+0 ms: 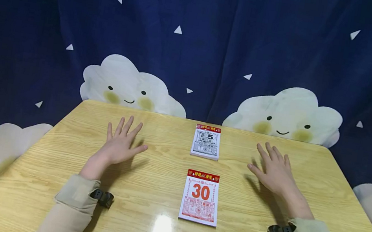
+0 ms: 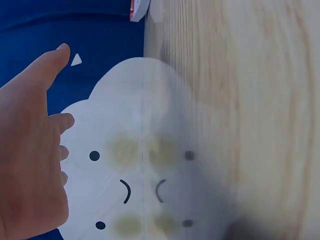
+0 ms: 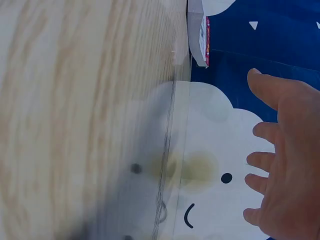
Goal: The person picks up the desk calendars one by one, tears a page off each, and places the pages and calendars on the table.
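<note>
Two tear-off calendar pads lie on the wooden table, one behind the other. The nearer calendar (image 1: 200, 197) has a red top band and a large red 30; the farther calendar (image 1: 206, 142) shows a black 5 under a similar band. To the left of both, my left hand (image 1: 118, 148) is held over the table with its fingers spread and nothing in it. On the other side my right hand (image 1: 275, 174) hovers likewise, fingers straight and apart. A calendar's edge (image 3: 198, 32) shows at the top of the right wrist view.
The glossy wooden table (image 1: 141, 228) reflects a bright light near its front. Behind it hangs a dark blue curtain (image 1: 204, 35) with white triangles and smiling clouds. Black wrist straps with cameras (image 1: 102, 197) sit at both beige cuffs.
</note>
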A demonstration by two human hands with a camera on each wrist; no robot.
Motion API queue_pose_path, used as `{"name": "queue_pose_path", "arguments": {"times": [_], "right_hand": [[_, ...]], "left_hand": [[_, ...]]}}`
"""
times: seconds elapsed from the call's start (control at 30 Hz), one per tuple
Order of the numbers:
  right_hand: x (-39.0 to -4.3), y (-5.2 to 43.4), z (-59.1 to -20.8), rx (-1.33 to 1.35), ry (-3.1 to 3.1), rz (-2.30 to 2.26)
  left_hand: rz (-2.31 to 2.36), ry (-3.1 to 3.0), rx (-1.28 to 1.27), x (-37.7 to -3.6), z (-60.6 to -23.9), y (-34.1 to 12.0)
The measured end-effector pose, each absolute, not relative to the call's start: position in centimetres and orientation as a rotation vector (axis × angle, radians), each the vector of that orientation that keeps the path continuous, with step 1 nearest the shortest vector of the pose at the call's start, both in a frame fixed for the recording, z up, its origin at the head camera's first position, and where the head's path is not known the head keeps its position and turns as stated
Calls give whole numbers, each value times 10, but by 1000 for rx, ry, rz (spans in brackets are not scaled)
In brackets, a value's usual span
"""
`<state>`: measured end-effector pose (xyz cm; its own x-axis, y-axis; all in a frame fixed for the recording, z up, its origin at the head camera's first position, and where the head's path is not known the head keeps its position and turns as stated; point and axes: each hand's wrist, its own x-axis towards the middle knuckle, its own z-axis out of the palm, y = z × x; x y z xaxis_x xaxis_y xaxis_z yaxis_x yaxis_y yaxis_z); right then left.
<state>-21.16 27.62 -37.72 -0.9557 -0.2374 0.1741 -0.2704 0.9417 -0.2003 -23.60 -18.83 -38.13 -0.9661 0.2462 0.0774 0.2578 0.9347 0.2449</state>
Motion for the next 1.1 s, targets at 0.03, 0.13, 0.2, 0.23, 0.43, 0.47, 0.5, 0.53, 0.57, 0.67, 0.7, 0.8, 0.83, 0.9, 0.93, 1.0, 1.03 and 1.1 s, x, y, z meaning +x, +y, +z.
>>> {"name": "queue_pose_path", "arguments": {"times": [0.03,0.13,0.2,0.23,0.43,0.47,0.5,0.53,0.57,0.67,0.7,0.8,0.83,0.9,0.93,1.0,1.03,1.1], "right_hand": [[-211,275,-377,393,-2951,335],[-210,274,-377,403,-2955,336],[-208,273,-376,409,-2956,343],[-208,272,-376,413,-2955,351],[-206,265,-372,433,-2944,394],[-206,264,-372,436,-2945,398],[-206,263,-372,438,-2948,406],[-206,262,-371,439,-2949,413],[-206,260,-371,443,-2947,418],[-206,256,-373,451,-2939,429],[-206,254,-373,453,-2933,431],[-207,249,-375,463,-2917,443],[-207,247,-376,468,-2911,451],[-208,244,-377,485,-2901,466],[-208,242,-378,493,-2897,471],[-209,239,-380,515,-2888,475],[-209,237,-381,526,-2883,473],[-209,234,-382,544,-2875,462]], "left_hand": [[-396,-3046,-398,-236,-381,-188],[-399,-3047,-401,-235,-381,-187],[-408,-3042,-406,-234,-380,-186],[-417,-3037,-408,-234,-379,-185],[-430,-3022,-402,-231,-377,-181],[-426,-3021,-401,-231,-377,-180],[-427,-3018,-400,-231,-377,-179],[-431,-3013,-403,-230,-377,-178],[-428,-3009,-403,-230,-377,-177],[-437,-2999,-413,-228,-377,-174],[-447,-2995,-421,-227,-377,-173],[-459,-2992,-438,-225,-378,-169],[-460,-2989,-449,-225,-378,-167],[-461,-2978,-468,-224,-378,-164],[-452,-2976,-474,-224,-378,-163],[-443,-2969,-485,-223,-378,-160],[-437,-2966,-489,-223,-378,-159],[-422,-2962,-490,-221,-379,-156]]}}
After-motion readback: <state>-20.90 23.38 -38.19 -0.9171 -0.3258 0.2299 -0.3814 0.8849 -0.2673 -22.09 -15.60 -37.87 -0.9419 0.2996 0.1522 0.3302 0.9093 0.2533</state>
